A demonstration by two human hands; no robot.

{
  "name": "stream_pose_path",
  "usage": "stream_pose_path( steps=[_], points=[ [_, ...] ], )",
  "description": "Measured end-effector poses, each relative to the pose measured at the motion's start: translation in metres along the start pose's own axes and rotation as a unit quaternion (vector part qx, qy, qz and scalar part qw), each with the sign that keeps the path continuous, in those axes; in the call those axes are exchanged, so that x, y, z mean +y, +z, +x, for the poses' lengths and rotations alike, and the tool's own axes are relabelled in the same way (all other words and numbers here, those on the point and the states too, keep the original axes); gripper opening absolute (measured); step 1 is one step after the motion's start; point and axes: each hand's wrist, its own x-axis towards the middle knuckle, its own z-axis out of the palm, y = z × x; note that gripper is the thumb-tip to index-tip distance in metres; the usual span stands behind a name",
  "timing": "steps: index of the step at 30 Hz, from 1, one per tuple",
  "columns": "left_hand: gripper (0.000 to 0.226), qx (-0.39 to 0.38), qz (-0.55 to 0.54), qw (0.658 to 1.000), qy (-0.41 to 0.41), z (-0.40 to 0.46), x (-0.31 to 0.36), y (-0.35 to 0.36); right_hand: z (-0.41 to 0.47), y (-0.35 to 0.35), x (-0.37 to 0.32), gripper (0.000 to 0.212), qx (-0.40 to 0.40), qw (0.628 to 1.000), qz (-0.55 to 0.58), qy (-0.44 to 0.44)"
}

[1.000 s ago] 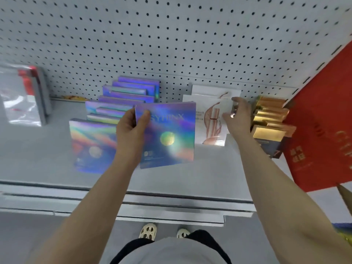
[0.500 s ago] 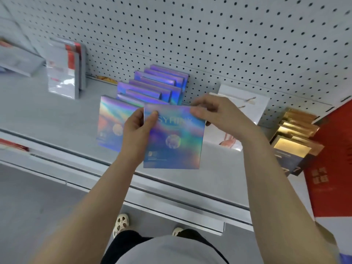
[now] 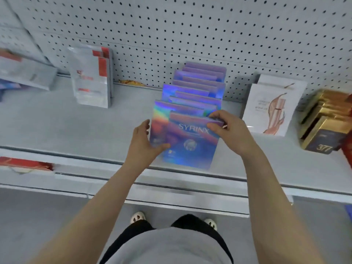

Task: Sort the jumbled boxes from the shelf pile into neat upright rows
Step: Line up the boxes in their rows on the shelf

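A holographic blue-purple box marked SYRINX [image 3: 192, 147] stands upright at the front of a row of several matching holographic boxes [image 3: 198, 86] that runs back to the pegboard. My right hand [image 3: 230, 130] pinches its top right corner. My left hand [image 3: 142, 141] holds its lower left edge, thumb on the front face. Just behind it and offset to the left stands another holographic box [image 3: 159, 119], partly covered.
The grey shelf [image 3: 57, 126] carries silver-and-red packets [image 3: 91, 80] at the left, a white box with a pink figure [image 3: 270, 107] right of the row, and gold-and-navy boxes [image 3: 323, 126] at far right. A lower shelf edge [image 3: 171, 189] juts toward me.
The SYRINX box has gone from held in the air to standing at the front of the holographic row. My right hand has come over from the white box to its top corner.
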Motion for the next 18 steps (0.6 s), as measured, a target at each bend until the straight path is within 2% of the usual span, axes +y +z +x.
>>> stream_pose_path(
  steps=[2,5,7,13,18],
  points=[
    [0.099,-0.034,0.021,0.999,0.022,0.005,-0.007,0.003,-0.006,0.004,-0.01,0.036,0.012,0.999,-0.045,-0.01],
    [0.099,-0.023,0.043,0.997,0.059,0.003,0.0,0.005,-0.01,0.013,-0.02,0.057,0.003,0.988,-0.156,-0.02],
    [0.101,-0.015,0.046,0.997,0.067,0.003,0.002,0.006,-0.009,0.021,-0.023,0.06,0.027,0.981,-0.19,-0.024],
    [0.105,0.006,0.051,0.996,0.077,0.011,0.004,0.009,-0.004,0.032,-0.026,0.058,0.076,0.976,-0.198,-0.042],
    [0.106,0.009,0.056,0.995,0.079,0.011,0.006,0.011,-0.006,0.031,-0.024,0.06,0.086,0.965,-0.242,-0.044]
  ],
)
